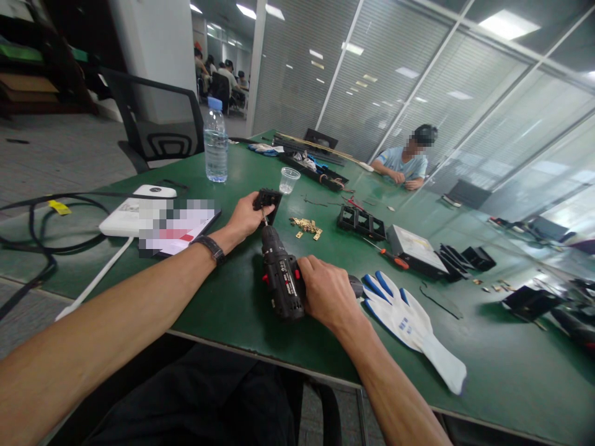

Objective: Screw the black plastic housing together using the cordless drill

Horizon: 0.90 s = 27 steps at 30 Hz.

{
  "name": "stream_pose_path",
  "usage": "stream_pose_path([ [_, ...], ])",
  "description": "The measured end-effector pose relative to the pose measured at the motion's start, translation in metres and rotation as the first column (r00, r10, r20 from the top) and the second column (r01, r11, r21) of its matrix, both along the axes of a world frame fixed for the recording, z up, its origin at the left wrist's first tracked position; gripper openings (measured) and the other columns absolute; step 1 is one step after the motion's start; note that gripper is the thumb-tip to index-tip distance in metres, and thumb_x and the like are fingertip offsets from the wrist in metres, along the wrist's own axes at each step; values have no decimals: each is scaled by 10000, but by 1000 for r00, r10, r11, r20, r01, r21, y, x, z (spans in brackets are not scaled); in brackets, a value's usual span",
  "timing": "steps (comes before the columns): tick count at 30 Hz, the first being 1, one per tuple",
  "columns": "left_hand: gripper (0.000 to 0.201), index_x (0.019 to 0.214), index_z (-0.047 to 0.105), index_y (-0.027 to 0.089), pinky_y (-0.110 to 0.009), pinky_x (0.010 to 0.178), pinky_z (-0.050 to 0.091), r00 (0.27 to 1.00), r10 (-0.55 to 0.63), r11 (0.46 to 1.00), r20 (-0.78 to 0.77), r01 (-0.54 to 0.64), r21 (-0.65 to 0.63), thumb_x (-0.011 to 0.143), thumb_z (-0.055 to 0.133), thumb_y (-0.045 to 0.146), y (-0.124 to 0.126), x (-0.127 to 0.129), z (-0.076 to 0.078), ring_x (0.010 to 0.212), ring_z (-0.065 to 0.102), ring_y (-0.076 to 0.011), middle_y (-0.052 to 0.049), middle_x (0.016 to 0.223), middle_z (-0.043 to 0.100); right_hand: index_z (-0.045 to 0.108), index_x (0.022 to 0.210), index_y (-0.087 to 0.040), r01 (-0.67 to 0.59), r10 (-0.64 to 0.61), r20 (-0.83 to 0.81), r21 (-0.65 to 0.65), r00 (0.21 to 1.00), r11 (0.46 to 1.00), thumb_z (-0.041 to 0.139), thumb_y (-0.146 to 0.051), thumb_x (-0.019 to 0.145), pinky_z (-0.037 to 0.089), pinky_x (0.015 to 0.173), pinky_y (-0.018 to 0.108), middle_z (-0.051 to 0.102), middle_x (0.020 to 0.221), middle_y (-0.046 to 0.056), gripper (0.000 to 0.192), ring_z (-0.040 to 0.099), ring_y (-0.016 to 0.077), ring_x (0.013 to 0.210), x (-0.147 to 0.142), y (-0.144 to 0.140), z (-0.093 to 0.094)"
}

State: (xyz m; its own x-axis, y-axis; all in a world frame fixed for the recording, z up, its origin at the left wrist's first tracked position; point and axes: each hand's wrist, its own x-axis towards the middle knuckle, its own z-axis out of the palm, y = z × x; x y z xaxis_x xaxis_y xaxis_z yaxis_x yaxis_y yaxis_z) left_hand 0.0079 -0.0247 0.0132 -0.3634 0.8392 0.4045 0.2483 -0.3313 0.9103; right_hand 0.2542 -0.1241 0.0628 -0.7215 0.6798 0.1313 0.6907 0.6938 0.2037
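Here the left hand [245,217] closes around a small black part [268,201] on the green table [223,297], mid-scene, while the right hand [325,296] wraps the black power drill [281,275], its bit meeting that part. Brass pieces [307,227] lie just right; a white glove [409,322] lies nearer, right.

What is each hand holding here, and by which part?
The right hand grips the drill by its handle. The left hand holds a small black part by its near edge, steadying it on the table under the bit.
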Motion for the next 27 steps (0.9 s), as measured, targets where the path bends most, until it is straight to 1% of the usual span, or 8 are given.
stream_pose_path([
  [4, 427, 1009, 622, 137, -297, 737, 463, 1000, -9, 1000, 16, 9, 5, 676, 707, 389, 0, 0, 0, 814, 597, -180, -63, 937, 679, 448, 976, -217, 9, -9, -3, -1, 1000, 1000, 511, -227, 792, 312, 625, 293, 591, 946, 60, 195, 553, 199, 786, 0, 0, 0],
  [9, 414, 1017, 621, 135, -292, 737, 461, 1000, -4, 1000, -12, 4, 5, 691, 693, 380, 0, 0, 1, 819, 594, -176, -62, 946, 677, 453, 977, -217, -6, 6, -4, 12, 1000, 1000, 511, -214, 781, 317, 620, 298, 593, 940, 53, 204, 557, 202, 790, -1, 1, 0],
  [15, 381, 1007, 624, 143, -277, 659, 449, 1000, -3, 1000, -30, 3, 4, 705, 681, 369, 0, 0, 1, 726, 576, -158, -54, 894, 666, 452, 976, -220, -5, 5, 11, 14, 1000, 1000, 532, -218, 774, 329, 620, 296, 594, 939, 51, 217, 562, 206, 805, 0, 1, 0],
  [20, 352, 979, 624, 145, -267, 624, 435, 999, 7, 1000, -41, -7, -3, 711, 675, 366, 0, -1, 0, 677, 552, -143, -41, 838, 647, 452, 978, -218, -3, 3, 15, 18, 1000, 1000, 537, -221, 774, 335, 621, 295, 594, 940, 51, 221, 566, 206, 805, -1, 0, 0],
  [27, 368, 1004, 622, 148, -273, 670, 445, 999, -6, 1000, -32, 6, 7, 712, 674, 364, 0, -1, 0, 723, 572, -151, -49, 891, 665, 455, 977, -219, -4, 5, -2, 15, 1000, 1000, 518, -223, 791, 340, 619, 294, 595, 937, 46, 197, 571, 204, 798, -1, -1, 2],
])
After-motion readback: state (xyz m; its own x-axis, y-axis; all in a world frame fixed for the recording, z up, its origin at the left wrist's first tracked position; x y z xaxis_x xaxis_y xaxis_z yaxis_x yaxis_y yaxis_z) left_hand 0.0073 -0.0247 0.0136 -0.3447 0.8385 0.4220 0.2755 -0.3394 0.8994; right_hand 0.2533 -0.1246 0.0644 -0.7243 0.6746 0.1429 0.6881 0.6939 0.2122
